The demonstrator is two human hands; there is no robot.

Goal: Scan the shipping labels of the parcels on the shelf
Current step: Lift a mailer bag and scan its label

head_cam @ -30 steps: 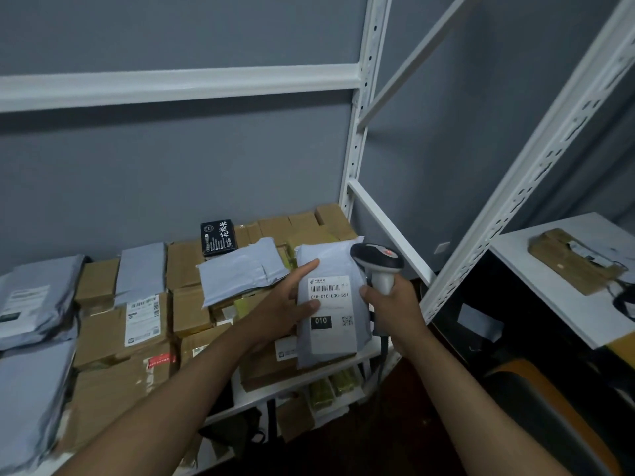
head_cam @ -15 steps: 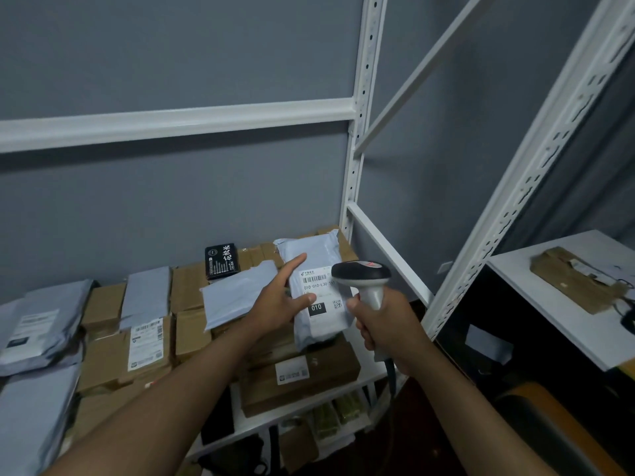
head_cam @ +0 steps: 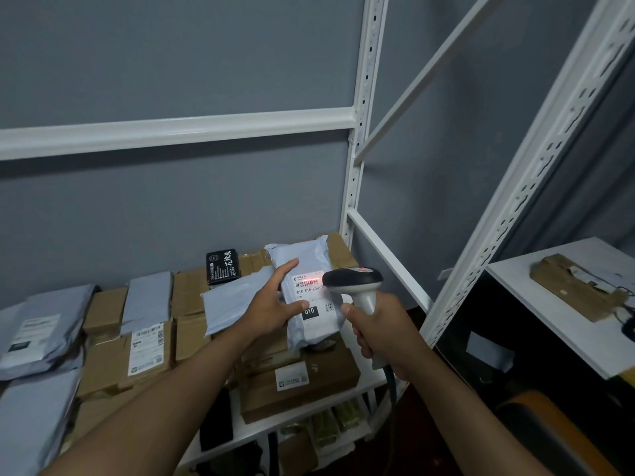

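Note:
A grey poly-bag parcel (head_cam: 304,266) lies on top of the stacked boxes at the right end of the shelf, its white shipping label (head_cam: 311,293) facing up. My left hand (head_cam: 275,305) rests on the parcel's left edge, fingers straight, thumb lying across the label's lower part. My right hand (head_cam: 376,326) grips the handle of a handheld barcode scanner (head_cam: 355,281). The scanner's head hovers just right of the label and throws a red line across the barcode.
Brown cardboard boxes (head_cam: 299,383) and grey bags (head_cam: 37,324) cover the white shelf (head_cam: 275,422). A small black box (head_cam: 222,266) stands at the back. White uprights (head_cam: 357,166) frame the rack. A white table (head_cam: 536,314) with a brown parcel (head_cam: 574,286) stands to the right.
The parcel has been set further back on the stack. The scanner has come up over its label, and a red scan line now shows on the barcode.

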